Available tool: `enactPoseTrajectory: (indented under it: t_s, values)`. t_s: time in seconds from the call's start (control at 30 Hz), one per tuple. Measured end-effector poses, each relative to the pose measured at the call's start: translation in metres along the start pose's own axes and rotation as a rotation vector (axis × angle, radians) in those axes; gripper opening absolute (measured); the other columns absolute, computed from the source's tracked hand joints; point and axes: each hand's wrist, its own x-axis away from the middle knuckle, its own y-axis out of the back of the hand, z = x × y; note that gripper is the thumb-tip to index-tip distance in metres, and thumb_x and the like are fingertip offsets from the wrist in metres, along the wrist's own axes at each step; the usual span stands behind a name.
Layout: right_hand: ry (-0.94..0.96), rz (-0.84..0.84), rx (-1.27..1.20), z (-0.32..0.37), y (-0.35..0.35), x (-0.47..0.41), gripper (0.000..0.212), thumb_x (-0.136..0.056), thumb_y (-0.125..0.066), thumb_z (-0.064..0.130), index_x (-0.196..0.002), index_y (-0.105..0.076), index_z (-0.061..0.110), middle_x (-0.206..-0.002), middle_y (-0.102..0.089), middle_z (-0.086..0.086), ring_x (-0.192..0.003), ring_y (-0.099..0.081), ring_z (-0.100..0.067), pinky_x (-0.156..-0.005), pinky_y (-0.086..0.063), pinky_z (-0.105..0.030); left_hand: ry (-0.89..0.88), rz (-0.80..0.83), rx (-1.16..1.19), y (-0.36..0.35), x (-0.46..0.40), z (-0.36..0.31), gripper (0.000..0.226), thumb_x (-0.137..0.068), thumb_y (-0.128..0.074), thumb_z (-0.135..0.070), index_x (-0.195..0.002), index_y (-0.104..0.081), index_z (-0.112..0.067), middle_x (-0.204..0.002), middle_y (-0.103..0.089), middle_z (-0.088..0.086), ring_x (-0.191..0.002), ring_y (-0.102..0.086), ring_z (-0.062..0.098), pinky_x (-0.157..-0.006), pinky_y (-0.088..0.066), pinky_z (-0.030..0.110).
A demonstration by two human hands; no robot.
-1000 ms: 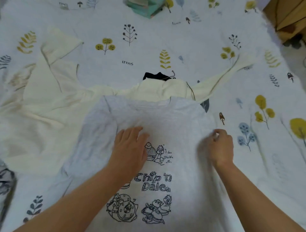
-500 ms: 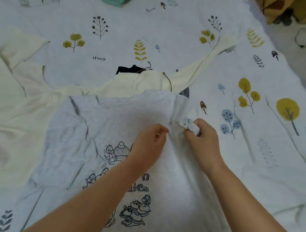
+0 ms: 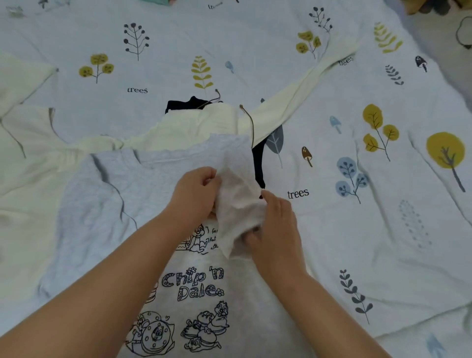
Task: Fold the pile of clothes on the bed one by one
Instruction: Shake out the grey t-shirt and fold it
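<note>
A light grey T-shirt (image 3: 107,204) with a black "Chip 'n Dale" cartoon print lies face up on the bed, on top of other clothes. Its right sleeve (image 3: 237,194) is bunched and turned in over the chest. My left hand (image 3: 196,194) pinches the left side of that bunched sleeve. My right hand (image 3: 274,224) grips its lower right part, fingers tucked under the cloth. A cream garment (image 3: 33,153) lies beneath, spreading to the left, with one long sleeve (image 3: 306,87) reaching up to the right. A black garment (image 3: 258,166) peeks out under the grey shirt.
The bed sheet (image 3: 357,230) is pale with printed trees and leaves and spreads wide on the right. Something teal (image 3: 161,2) shows at the top edge. The bed's right edge and floor (image 3: 447,46) lie at the top right.
The left hand left the shirt's chest and joined the right hand at the right sleeve. Both hands pulled the sleeve inward over the chest, uncovering a black garment at the shirt's right edge.
</note>
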Motion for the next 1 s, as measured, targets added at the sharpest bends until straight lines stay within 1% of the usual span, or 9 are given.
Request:
enactPoseTrajectory:
  t_s: [0.07,0.2,0.37,0.47,0.57,0.7,0.83,0.93,1.0]
  values:
    - [-0.032,0.070,0.025,-0.004,-0.007,-0.005,0.065,-0.082,-0.052,0.011,-0.141,-0.028,0.024,-0.127,-0.038,0.000,-0.114,-0.036,-0.019,-0.094,-0.035,-0.031,-0.029,-0.068,-0.100,-0.001,0.000,0.007,0.019,-0.095,-0.042,-0.011,-0.091,-0.058,-0.001,-0.084,-0.064,0.020,-0.073,-0.065,0.035,-0.062,-0.058,0.047]
    - [0.010,-0.071,0.061,-0.002,-0.007,-0.011,0.029,-0.082,-0.055,0.007,-0.108,-0.064,0.016,-0.115,-0.050,-0.003,-0.112,-0.039,-0.020,-0.089,-0.026,-0.028,-0.240,-0.241,-0.362,-0.005,0.011,0.018,0.023,-0.086,-0.051,-0.011,-0.109,-0.049,-0.016,-0.087,-0.053,-0.007,-0.077,-0.056,0.012,-0.064,-0.049,0.028]
    - [0.166,-0.128,-0.079,0.022,0.006,0.002,0.006,-0.084,-0.060,0.020,-0.080,-0.056,0.017,-0.076,-0.060,0.002,-0.074,-0.054,-0.022,-0.071,-0.043,-0.034,-0.554,0.131,-0.675,-0.006,0.043,0.038,0.051,-0.061,-0.073,-0.026,-0.109,-0.057,-0.020,-0.103,-0.040,-0.004,-0.091,-0.042,0.014,-0.081,-0.042,0.033]
    - [0.312,-0.076,-0.172,0.045,0.010,0.016,0.009,-0.087,-0.060,0.026,-0.086,-0.063,0.018,-0.070,-0.067,0.003,-0.060,-0.061,-0.014,-0.058,-0.050,-0.029,-0.477,-0.053,-0.433,0.004,0.052,0.046,0.029,-0.070,-0.066,-0.010,-0.084,-0.057,-0.034,-0.088,-0.055,-0.012,-0.079,-0.052,0.003,-0.069,-0.044,0.022]
    - [0.370,-0.079,-0.297,0.051,0.007,0.026,0.013,-0.088,-0.055,0.024,-0.088,-0.066,0.017,-0.071,-0.068,0.005,-0.060,-0.063,-0.008,-0.054,-0.054,-0.028,-0.262,-0.293,-0.154,0.026,0.054,0.055,0.046,-0.073,-0.057,0.009,-0.076,-0.057,-0.037,-0.077,-0.061,-0.020,-0.071,-0.057,-0.005,-0.060,-0.044,0.009]
    - [0.121,-0.129,-0.215,0.028,-0.001,0.018,0.011,-0.091,-0.052,0.018,-0.095,-0.062,0.017,-0.086,-0.063,0.003,-0.074,-0.058,-0.014,-0.066,-0.047,-0.030,0.175,-0.372,0.252,0.046,0.049,0.068,0.036,-0.083,-0.049,0.009,-0.085,-0.060,-0.025,-0.093,-0.063,0.005,-0.082,-0.060,0.027,-0.073,-0.051,0.036]
    - [-0.134,0.037,-0.079,0.004,-0.014,0.003,0.033,-0.089,-0.050,0.040,-0.116,-0.047,0.021,-0.105,-0.045,0.005,-0.104,-0.047,-0.016,-0.078,-0.036,-0.027,0.250,-0.274,0.399,0.050,0.045,0.061,0.035,-0.082,-0.040,0.006,-0.086,-0.063,-0.019,-0.086,-0.063,0.003,-0.062,-0.054,0.017,-0.055,-0.042,0.029]
    - [-0.115,0.183,0.076,-0.001,-0.026,0.003,0.053,-0.082,-0.057,0.052,-0.121,-0.041,0.020,-0.113,-0.044,0.001,-0.110,-0.042,-0.020,-0.088,-0.039,-0.032,0.225,0.018,0.437,0.059,0.043,0.061,0.044,-0.081,-0.038,0.016,-0.100,-0.062,-0.015,-0.081,-0.067,0.000,-0.063,-0.059,0.014,-0.059,-0.047,0.028]
    - [-0.093,0.184,0.109,-0.004,-0.031,0.006,0.049,-0.083,-0.057,0.050,-0.118,-0.043,0.020,-0.113,-0.045,0.001,-0.108,-0.042,-0.020,-0.088,-0.039,-0.032,0.221,0.274,0.406,0.079,0.043,0.065,0.054,-0.079,-0.044,0.023,-0.115,-0.056,-0.015,-0.083,-0.070,-0.002,-0.069,-0.064,0.013,-0.065,-0.053,0.025]
